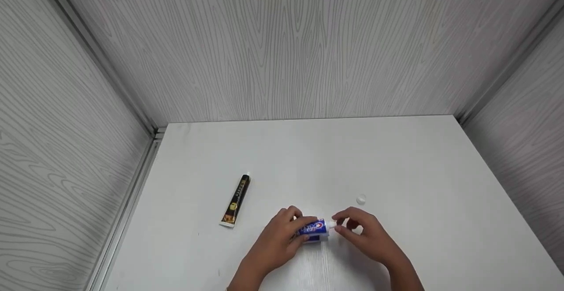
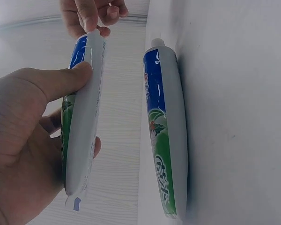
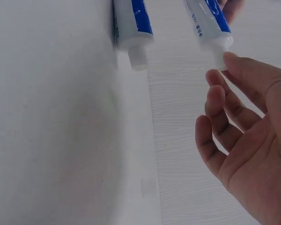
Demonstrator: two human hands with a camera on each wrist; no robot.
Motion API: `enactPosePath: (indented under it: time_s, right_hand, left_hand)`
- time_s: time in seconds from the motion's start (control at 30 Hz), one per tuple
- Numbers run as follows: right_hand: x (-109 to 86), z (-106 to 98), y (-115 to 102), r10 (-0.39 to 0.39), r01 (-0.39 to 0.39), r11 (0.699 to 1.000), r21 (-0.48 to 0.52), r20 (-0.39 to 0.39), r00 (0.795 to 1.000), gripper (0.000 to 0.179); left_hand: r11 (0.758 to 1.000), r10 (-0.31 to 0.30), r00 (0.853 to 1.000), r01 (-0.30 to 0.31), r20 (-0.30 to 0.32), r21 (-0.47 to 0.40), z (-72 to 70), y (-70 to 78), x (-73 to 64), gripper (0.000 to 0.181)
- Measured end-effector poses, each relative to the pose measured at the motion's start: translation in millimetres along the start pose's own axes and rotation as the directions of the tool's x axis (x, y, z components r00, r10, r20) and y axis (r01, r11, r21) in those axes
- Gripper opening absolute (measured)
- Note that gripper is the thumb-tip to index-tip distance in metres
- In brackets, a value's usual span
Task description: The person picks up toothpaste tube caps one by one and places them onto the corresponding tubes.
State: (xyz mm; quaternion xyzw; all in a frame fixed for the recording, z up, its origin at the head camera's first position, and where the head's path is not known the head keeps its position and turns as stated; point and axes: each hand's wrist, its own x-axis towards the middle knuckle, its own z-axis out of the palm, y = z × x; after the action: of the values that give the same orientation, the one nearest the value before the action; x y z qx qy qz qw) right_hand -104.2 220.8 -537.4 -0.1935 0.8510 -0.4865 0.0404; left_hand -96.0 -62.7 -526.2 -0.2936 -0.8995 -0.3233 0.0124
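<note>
Your left hand (image 1: 282, 240) is wrapped around a soft white toothpaste tube with blue and green panels (image 2: 82, 126), thumb pressed along its side and fingers curled behind, holding it just above the smooth white counter (image 1: 308, 158). Your right hand (image 1: 365, 233) pinches the white cylindrical plastic cap (image 3: 218, 58) at the tube's end between thumb and forefinger, its other fingers loosely bent and holding nothing. Under the held tube, apart from it, a second white, blue and green tube with a white cap (image 2: 175, 117) lies on the counter; from above you see only a sliver of it. Off to the left lies a slim black tube with a gold-and-orange end (image 1: 236, 200), and beyond your right hand sits a small round whitish piece (image 1: 361, 199) (perhaps a loose cap, though it is too small to be sure).

You seem to be working the cap, but whether it is coming off or going on cannot be told. Your next move probably calls for twisting with your right fingertips while your left hand steadies the tube without squeezing it.
</note>
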Motion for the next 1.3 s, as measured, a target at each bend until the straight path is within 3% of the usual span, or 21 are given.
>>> enactPosePath:
  time_s: [0.23,0.5,1.0,1.3]
  right_hand:
    - [-0.5,-6,-1,0.081,-0.085,0.995,-0.042,-0.1,0.992,0.018]
    - [1.4,-11,0,0.228,-0.256,0.961,-0.105,-0.226,0.947,0.03]
    - [1.6,-15,4,0.24,-0.272,0.956,-0.112,-0.237,0.941,0.03]
    - [-1.0,-18,6,0.238,-0.264,0.96,-0.096,-0.226,0.945,0.026]
  left_hand:
    - [0.999,-0.052,0.998,0.052,-0.028,0.014,-0.7,-4.6,0.9,0.044]
    - [0.992,-0.122,0.992,0.123,-0.039,0.021,3.8,-14.3,3.8,0.044]
    - [0.983,-0.132,0.99,0.138,-0.051,0.125,13.2,-27.0,10.7,0.045]
    - [0.981,-0.121,0.991,0.128,-0.054,0.145,16.9,-29.6,13.9,0.041]
